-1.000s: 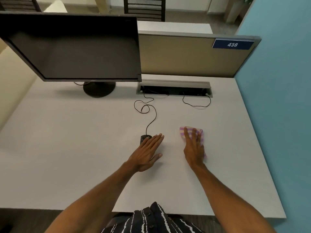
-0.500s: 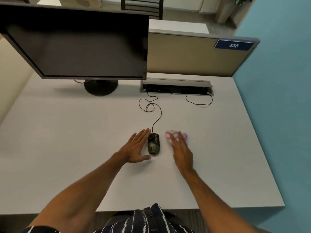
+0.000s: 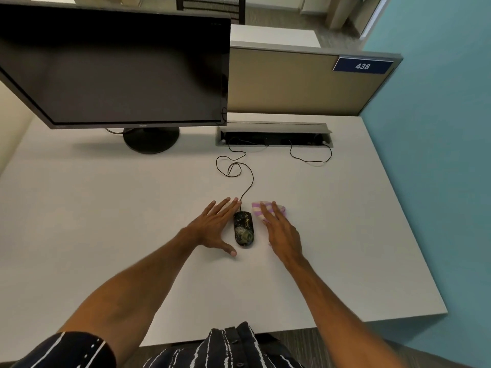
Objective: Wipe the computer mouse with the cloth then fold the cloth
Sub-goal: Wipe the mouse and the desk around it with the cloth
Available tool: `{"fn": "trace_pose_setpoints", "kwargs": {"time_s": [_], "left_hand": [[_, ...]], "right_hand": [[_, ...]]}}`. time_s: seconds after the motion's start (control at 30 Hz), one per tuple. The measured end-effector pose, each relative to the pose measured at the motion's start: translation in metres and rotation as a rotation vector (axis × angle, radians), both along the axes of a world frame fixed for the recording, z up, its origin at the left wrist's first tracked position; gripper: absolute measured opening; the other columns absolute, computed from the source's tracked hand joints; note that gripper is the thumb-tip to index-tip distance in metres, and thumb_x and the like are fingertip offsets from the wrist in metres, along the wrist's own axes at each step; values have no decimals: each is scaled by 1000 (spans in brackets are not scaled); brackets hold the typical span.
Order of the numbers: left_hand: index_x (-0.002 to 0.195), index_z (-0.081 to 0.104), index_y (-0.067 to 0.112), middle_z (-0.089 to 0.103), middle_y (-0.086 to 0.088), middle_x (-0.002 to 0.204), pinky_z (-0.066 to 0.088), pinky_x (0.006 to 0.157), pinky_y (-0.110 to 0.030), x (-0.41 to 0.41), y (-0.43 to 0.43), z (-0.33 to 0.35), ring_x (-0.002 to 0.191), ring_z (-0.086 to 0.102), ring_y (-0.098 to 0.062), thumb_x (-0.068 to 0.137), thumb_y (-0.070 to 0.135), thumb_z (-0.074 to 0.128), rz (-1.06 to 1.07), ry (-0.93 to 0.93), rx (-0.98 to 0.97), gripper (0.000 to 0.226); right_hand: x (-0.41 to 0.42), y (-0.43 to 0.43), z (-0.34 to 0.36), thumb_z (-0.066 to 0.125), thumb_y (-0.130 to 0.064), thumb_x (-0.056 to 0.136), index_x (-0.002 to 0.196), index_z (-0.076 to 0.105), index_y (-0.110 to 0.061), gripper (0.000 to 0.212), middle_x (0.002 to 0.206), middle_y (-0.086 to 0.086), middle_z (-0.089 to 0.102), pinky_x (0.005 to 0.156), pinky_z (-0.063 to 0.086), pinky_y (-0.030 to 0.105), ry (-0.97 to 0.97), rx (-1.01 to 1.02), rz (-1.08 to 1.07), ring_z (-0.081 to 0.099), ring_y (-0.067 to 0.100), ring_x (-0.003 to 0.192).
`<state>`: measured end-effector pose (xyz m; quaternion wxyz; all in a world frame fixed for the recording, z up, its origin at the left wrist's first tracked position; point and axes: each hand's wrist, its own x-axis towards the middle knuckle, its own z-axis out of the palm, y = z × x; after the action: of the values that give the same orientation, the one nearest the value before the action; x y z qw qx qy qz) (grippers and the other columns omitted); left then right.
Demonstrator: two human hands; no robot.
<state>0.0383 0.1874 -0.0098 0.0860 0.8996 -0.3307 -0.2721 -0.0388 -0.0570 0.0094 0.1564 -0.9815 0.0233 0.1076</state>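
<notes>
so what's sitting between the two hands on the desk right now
The head view shows the computer mouse between the left hand and the right hand. The cloth lies under the right hand.

Cloth (image 3: 259,208): mostly hidden under the right hand (image 3: 282,232); only a pink-and-white striped end showed past the fingers, so its full shape could not be told.
Monitor (image 3: 114,65): its left and top edges were cut off by the frame; the small logo on the lower bezel was too small to read.
Cable slot (image 3: 273,134): its inside was dark, and where the mouse cable (image 3: 249,181) ended in it could not be seen.
Left sleeve (image 3: 66,350): cut off at the bottom edge.
Chair (image 3: 212,6): only the lower part of its back showed at the top edge.
Mouse (image 3: 243,228): its pattern was too blurred to make out.
</notes>
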Motion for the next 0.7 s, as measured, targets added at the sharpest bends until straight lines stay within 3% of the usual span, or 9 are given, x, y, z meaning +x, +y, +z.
{"fn": "trace_pose_setpoints", "kwargs": {"time_s": [0.33,0.5,0.63,0.7], "left_hand": [[176,-21,25,-27,2,183,-10,139,-55,34,3,-3,171,-25,-25,74,89,78,-180,25,136,156],[176,-21,23,-26,4,183,-9,140,-55,40,6,-8,171,-24,-24,73,90,78,-198,18,118,157],[176,-22,22,-27,4,183,-9,139,-56,42,8,-12,171,-24,-25,74,91,76,-209,-5,118,157],[176,-22,21,-28,3,183,-8,139,-57,41,8,-15,171,-25,-25,75,92,74,-211,-10,121,157]], "right_hand": [[16,5,1,43,-26,112,166,21,-37,59,176,-6,13,101,57,44,32,-20,-3,51,24,144],[20,10,-1,54,-15,106,167,16,-37,75,177,-4,8,99,58,46,97,-74,41,45,26,149],[27,21,-1,43,-17,110,166,14,-42,68,177,-5,5,95,59,46,120,-102,71,54,29,140],[32,24,-1,48,-16,108,165,15,-43,72,177,-4,6,96,58,49,147,-100,88,53,33,139]]}}
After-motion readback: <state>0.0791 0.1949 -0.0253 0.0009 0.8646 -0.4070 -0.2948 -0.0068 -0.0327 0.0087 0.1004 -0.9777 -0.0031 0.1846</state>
